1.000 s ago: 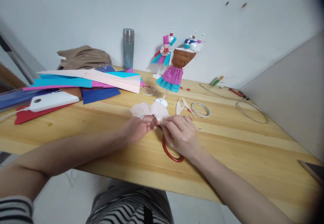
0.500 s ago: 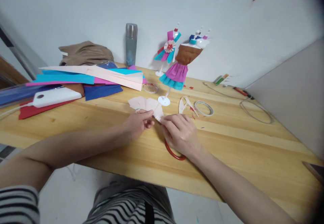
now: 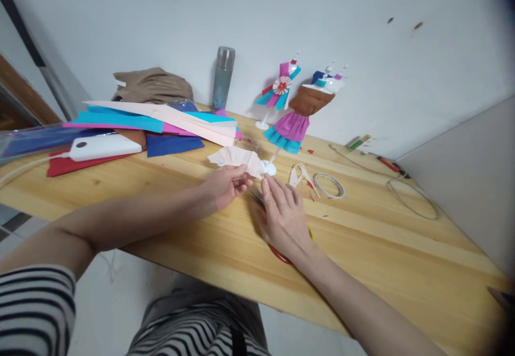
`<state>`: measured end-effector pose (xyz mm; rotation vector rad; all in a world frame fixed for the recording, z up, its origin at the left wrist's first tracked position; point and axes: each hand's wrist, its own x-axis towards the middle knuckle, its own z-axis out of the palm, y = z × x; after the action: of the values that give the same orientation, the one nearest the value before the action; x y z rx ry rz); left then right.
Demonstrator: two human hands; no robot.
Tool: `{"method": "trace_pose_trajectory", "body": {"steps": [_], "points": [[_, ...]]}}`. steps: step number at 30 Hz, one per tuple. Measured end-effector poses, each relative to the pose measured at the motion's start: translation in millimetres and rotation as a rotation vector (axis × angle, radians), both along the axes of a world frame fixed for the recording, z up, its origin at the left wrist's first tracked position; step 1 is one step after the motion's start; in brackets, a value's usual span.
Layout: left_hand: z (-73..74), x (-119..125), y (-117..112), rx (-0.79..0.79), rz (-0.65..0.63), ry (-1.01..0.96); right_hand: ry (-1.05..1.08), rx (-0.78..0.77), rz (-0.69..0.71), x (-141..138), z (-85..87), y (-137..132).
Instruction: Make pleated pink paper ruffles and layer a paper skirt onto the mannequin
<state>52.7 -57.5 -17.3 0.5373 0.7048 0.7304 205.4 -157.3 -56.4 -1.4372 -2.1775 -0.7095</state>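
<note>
Over the table [image 3: 374, 259], pale pink paper [image 3: 237, 156] pinched twice

In the head view, the left hand [image 3: 227, 187] pinches the paper's near edge between thumb and fingers; the right hand [image 3: 285, 211] pinches its right end. The paper is just beside a white stand base [image 3: 269, 168]. Scissors [image 3: 277, 252] show partly beneath the right hand; whether they touch it I cannot tell.

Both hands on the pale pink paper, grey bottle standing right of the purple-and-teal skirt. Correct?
Bottle's side is wrong: in the head view, the grey bottle stands left of the purple-and-teal skirt. Left hand and right hand are on the pale pink paper.
</note>
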Motion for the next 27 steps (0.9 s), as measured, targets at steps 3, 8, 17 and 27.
{"method": "trace_pose_trajectory", "body": {"steps": [3,8,17,27], "points": [[5.6,0,-3,0.001,0.001,-0.037,0.033,-0.052,-0.033,-3,-8.2,0],[12.5,2,-8,-0.02,0.031,-0.057,0.109,-0.124,-0.062,-7,-15.9,0],[13.4,4,-11,-0.035,0.016,-0.096,0.345,-0.228,0.063,-7,-7.7,-2],[12.6,4,-10,-0.012,0.033,-0.06,0.655,-0.231,0.197,3,-2.0,-9]]}}
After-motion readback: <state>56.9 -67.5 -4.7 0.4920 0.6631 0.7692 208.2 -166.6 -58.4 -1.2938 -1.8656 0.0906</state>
